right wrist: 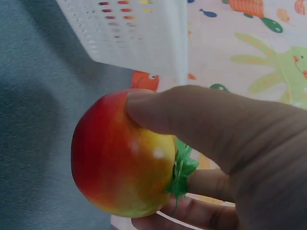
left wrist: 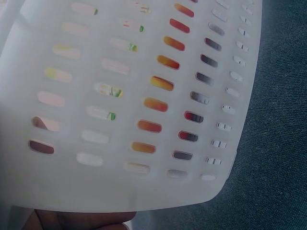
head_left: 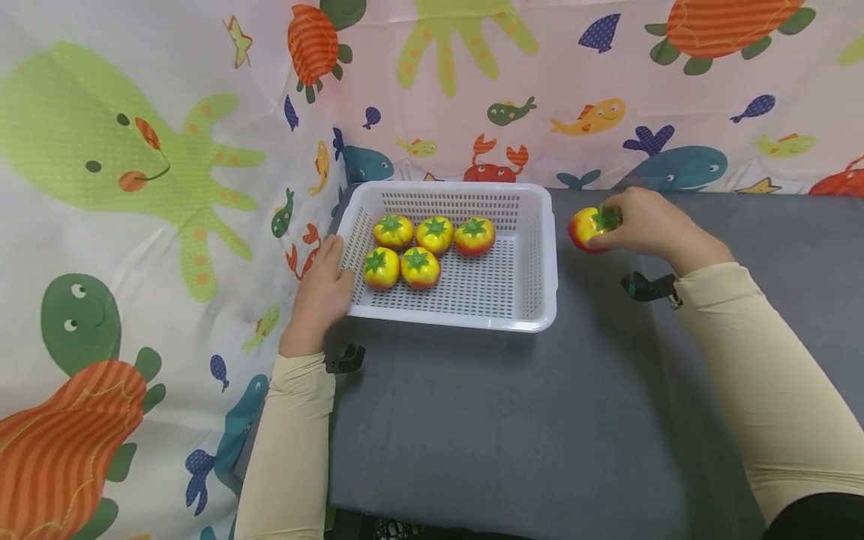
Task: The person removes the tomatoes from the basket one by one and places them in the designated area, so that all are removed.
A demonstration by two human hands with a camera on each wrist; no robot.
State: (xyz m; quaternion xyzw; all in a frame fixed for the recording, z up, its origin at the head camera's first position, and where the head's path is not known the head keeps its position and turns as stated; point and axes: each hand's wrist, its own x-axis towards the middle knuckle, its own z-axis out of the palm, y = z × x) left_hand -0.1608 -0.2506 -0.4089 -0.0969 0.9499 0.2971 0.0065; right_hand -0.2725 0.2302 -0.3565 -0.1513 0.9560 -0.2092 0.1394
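Observation:
A white perforated plastic basket [head_left: 452, 319] stands on the dark table, seen through its slotted wall [left wrist: 115, 187] in the left wrist view. Inside it, toward the left, sit several red-and-yellow tomato-like toy fruits [head_left: 420, 268] with green leafy tops. My left hand [head_left: 322, 292] grips the basket's left rim; its fingers [left wrist: 91, 220] show only partly at the basket's edge in the left wrist view. To the right of the basket, my right hand [head_left: 641, 225] holds another tomato-like toy fruit [right wrist: 120, 158] between thumb and fingers, its leaves turned toward the palm.
A sheet printed with sea animals [head_left: 432, 112] hangs behind the table and along its left side. The grey table surface [head_left: 506, 427] extends in front of the basket and to its right. Dark wrist mounts [head_left: 648, 287] stick out at both wrists.

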